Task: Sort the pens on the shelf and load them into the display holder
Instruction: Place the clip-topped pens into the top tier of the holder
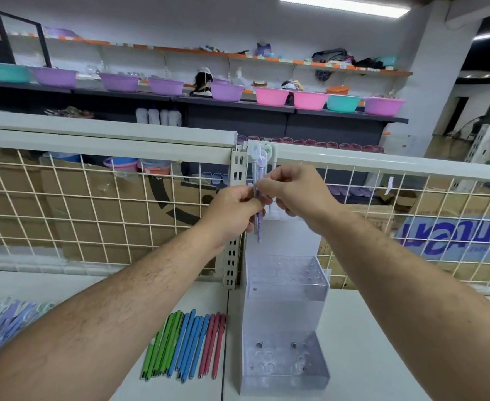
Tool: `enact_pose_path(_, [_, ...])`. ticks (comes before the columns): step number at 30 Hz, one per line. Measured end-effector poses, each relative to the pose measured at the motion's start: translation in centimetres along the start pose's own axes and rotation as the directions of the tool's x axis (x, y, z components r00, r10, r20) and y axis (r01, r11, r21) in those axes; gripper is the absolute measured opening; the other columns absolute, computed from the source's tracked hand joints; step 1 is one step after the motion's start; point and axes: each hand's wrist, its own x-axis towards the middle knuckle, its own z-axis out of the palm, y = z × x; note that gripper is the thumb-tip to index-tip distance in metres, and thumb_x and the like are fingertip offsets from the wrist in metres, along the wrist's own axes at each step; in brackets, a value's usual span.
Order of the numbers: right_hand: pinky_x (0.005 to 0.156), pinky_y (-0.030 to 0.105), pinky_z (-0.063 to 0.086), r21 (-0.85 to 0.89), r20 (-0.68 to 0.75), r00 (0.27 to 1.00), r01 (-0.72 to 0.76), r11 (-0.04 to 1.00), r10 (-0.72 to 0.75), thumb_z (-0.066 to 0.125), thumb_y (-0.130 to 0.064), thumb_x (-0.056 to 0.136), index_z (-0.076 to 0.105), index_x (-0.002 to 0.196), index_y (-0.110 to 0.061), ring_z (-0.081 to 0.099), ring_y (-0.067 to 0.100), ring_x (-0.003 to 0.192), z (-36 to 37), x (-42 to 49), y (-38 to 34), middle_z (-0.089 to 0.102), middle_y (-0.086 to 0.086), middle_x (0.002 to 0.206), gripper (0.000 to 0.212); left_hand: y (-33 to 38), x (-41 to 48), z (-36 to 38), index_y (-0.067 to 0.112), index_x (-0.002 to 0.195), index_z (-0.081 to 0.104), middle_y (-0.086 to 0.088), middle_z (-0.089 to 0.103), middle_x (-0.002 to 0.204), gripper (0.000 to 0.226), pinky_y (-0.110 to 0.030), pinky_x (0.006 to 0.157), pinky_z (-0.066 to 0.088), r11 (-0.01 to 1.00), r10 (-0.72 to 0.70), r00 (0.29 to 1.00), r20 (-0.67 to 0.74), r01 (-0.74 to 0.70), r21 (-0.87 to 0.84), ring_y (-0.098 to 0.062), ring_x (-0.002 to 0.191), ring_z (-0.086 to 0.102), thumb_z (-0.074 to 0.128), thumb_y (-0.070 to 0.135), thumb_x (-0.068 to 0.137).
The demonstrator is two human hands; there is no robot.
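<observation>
This is a shop, a household-goods store by its stock. On the far wall, long shelves with orange price strips carry rows of plastic basins in purple, pink and teal, with white bottles on a lower tier. Nearer, a white wire-grid panel backs a white shelf, with cardboard cartons stacked behind it. Pens lie grouped by colour beside a clear display holder.

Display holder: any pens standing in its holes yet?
No: the clear display holder shows only empty holes on its tiers, while both hands, left hand and right hand, hold the purple pens above it.
</observation>
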Motion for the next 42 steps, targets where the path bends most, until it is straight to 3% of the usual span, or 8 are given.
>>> enact_pose_path(6, [0.039,0.014,0.035,-0.063,-0.103,0.994,-0.037,0.997,0.030,0.087,-0.029,0.077,0.059,0.079,-0.012,0.046,0.001,0.041,0.2,-0.8,0.3,0.058,-0.005,0.056,0.033,0.0,-0.8,1.0,0.018,0.090,0.071,0.001,0.066,0.071,0.012,-0.029,0.057,0.047,0.985,0.062,0.998,0.005,-0.062,0.162,-0.007,0.055,0.053,0.061,0.020,0.096])
enact_pose_path(10, [0.039,0.018,0.038,-0.177,-0.136,0.988,-0.097,0.979,0.074,0.078,-0.020,0.078,0.064,0.074,-0.006,0.053,0.006,0.044,0.6,-1.2,0.3,0.062,-0.002,0.053,0.020,-0.2,-1.3,1.7,0.030,0.081,0.067,0.011,0.065,0.066,0.016,-0.025,0.055,0.049,0.961,0.106,0.994,0.005,-0.104,0.256,-0.005,0.057,0.057,0.063,0.023,0.094])
enact_pose_path(15, [0.036,0.018,0.036,-0.179,-0.231,0.967,-0.152,0.972,0.109,0.066,-0.010,0.082,0.066,0.078,0.008,0.055,0.008,0.040,0.4,-1.1,0.0,0.067,0.014,0.063,0.019,-0.8,-1.4,1.9,0.015,0.085,0.067,-0.003,0.064,0.074,0.014,-0.044,0.071,0.056,0.938,0.068,0.998,-0.012,-0.060,0.340,-0.023,0.071,0.062,0.063,0.026,0.093])
enact_pose_path(18, [0.038,0.020,0.040,-0.064,-0.264,0.955,-0.157,0.986,0.135,0.062,-0.010,0.087,0.064,0.077,0.001,0.062,0.008,0.044,0.0,-1.0,-0.2,0.070,0.003,0.060,0.015,-1.1,-1.2,1.8,0.014,0.078,0.063,-0.003,0.061,0.068,0.022,-0.037,0.062,0.051,0.944,0.058,0.998,-0.034,-0.044,0.326,-0.020,0.063,0.058,0.063,0.028,0.094])
enact_pose_path(24, [0.044,0.023,0.050,0.209,-0.340,0.915,-0.151,0.966,0.217,0.058,-0.011,0.096,0.064,0.088,-0.006,0.073,0.019,0.059,-2.0,0.3,-0.6,0.069,0.001,0.057,0.011,-1.2,-0.5,0.8,0.007,0.074,0.057,0.001,0.055,0.066,0.030,-0.009,0.037,0.034,0.955,0.139,0.975,-0.176,-0.084,0.285,0.001,0.044,0.052,0.059,0.024,0.098])
enact_pose_path(29, [0.049,0.024,0.055,0.112,-0.442,0.880,-0.137,0.984,0.173,0.063,-0.017,0.097,0.066,0.091,-0.008,0.074,0.016,0.059,-2.9,2.1,0.2,0.073,0.008,0.073,0.011,-1.4,0.5,0.2,0.007,0.081,0.062,-0.017,0.069,0.095,0.028,-0.009,0.043,0.042,0.960,0.160,0.971,-0.178,-0.112,0.255,-0.007,0.059,0.057,0.058,0.028,0.099])
enact_pose_path(34, [0.048,0.024,0.057,-0.082,-0.491,0.867,-0.138,0.987,0.081,0.067,-0.023,0.097,0.067,0.087,-0.014,0.071,0.012,0.056,-2.8,3.9,0.6,0.071,0.003,0.073,0.013,-2.0,0.8,0.0,0.010,0.072,0.055,-0.020,0.071,0.103,0.032,-0.049,0.081,0.057,0.975,0.117,0.976,-0.181,-0.078,0.208,-0.034,0.096,0.068,0.060,0.030,0.097])
enact_pose_path(42, [0.066,0.030,0.062,-0.292,-0.471,0.881,-0.114,0.950,-0.039,0.070,-0.031,0.094,0.061,0.076,-0.027,0.070,0.013,0.065,-2.1,5.9,0.8,0.066,-0.005,0.076,0.021,-1.7,1.1,-0.4,0.008,0.080,0.064,-0.014,0.072,0.102,0.028,-0.054,0.084,0.055,0.981,0.075,0.984,-0.164,-0.042,0.192,-0.032,0.098,0.067,0.062,0.032,0.095])
